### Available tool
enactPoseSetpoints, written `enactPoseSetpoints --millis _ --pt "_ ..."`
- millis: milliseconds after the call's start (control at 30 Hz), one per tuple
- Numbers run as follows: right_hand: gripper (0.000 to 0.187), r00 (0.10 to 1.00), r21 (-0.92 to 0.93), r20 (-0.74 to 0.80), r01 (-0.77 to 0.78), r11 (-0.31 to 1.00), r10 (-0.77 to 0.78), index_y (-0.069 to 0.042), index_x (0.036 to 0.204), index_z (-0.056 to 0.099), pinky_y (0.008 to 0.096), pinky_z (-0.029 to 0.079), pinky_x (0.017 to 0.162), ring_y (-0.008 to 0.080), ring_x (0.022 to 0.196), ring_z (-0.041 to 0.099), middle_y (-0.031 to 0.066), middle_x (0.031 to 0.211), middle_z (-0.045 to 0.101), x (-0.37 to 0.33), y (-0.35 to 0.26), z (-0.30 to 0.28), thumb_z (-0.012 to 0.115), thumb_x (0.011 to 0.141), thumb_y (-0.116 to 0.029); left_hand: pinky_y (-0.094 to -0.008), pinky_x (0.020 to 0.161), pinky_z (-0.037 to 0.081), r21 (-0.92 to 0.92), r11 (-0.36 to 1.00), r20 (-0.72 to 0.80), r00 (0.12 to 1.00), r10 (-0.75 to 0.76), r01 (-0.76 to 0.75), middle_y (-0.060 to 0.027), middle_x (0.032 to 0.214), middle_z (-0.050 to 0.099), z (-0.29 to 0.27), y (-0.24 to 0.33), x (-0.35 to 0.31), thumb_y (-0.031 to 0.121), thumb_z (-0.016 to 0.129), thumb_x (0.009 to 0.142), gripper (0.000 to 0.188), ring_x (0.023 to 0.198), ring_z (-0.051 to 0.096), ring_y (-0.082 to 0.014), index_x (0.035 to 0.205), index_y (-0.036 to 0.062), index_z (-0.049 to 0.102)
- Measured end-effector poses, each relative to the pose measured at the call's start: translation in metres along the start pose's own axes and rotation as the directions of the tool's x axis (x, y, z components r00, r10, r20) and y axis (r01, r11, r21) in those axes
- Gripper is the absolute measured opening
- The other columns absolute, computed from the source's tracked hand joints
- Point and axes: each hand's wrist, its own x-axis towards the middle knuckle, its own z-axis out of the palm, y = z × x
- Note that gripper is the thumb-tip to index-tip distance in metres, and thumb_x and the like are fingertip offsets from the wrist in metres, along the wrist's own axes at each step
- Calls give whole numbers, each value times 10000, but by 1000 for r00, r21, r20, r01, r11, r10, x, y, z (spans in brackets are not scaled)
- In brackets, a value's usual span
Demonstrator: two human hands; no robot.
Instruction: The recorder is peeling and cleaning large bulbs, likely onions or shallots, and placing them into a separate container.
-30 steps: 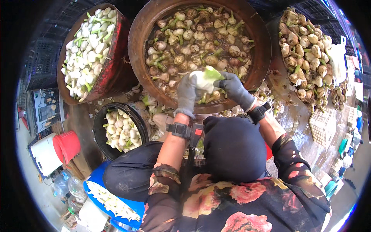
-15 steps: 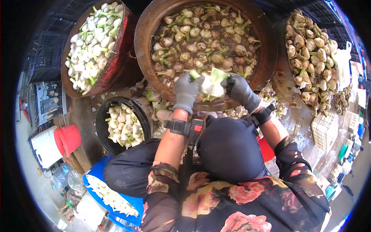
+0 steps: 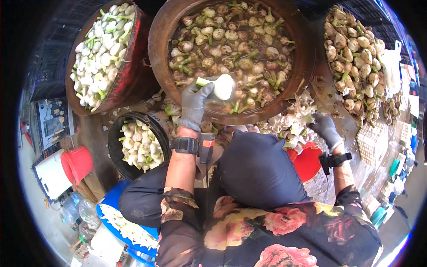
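Observation:
My left hand (image 3: 195, 106), in a grey glove, is closed round the green stem of a peeled white garlic bulb (image 3: 223, 86), over the near rim of a wide brown tub (image 3: 158, 58). Murky water in the tub holds many unpeeled garlic bulbs (image 3: 231, 34). My right hand (image 3: 326, 129), also gloved, is off to the right beside a heap of garlic peels (image 3: 296, 121). Its fingers are apart, and I see nothing held in them.
A red-sided tub (image 3: 133, 60) of peeled garlic stands at the far left. Nearer are a black bucket (image 3: 114, 153) of bulbs and a blue tray (image 3: 104, 213) of white pieces. Unpeeled garlic (image 3: 356, 58) is piled at right, and a red container (image 3: 309, 162) sits below the peels.
Both hands were together at the garlic bulb, with loose peel at the right one. My right hand has let go and moved right to the peels; my left keeps the bulb, now bare, slightly left.

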Motion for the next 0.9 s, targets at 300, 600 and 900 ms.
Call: enactPoseSetpoints --millis 300,600,900 --pt "215 842 488 -428 520 701 -327 -171 915 590 326 451 673 250 795 582 73 856 603 34 -166 -47 594 734 -287 -272 577 425 873 437 18 910 414 -216 -64 692 559 32 -12 3 125 678 629 199 616 537 -169 780 31 588" --pt "158 880 209 -287 443 872 -379 -110 790 552 383 437 641 283 740 576 116 742 592 45 -197 -46 569 675 -217 -289 623 446 902 276 220 903 369 -332 -61 779 574 33 -9 -4 122 643 643 177 696 559 -212 804 65 595" --pt "196 983 373 -110 175 911 -144 -68 767 558 409 440 675 340 753 565 187 775 584 21 -101 -32 560 676 -241 -308 710 499 -148 986 -16 997 80 -81 -100 945 568 -6 10 -6 75 526 790 247 869 553 -164 1024 -3 502"
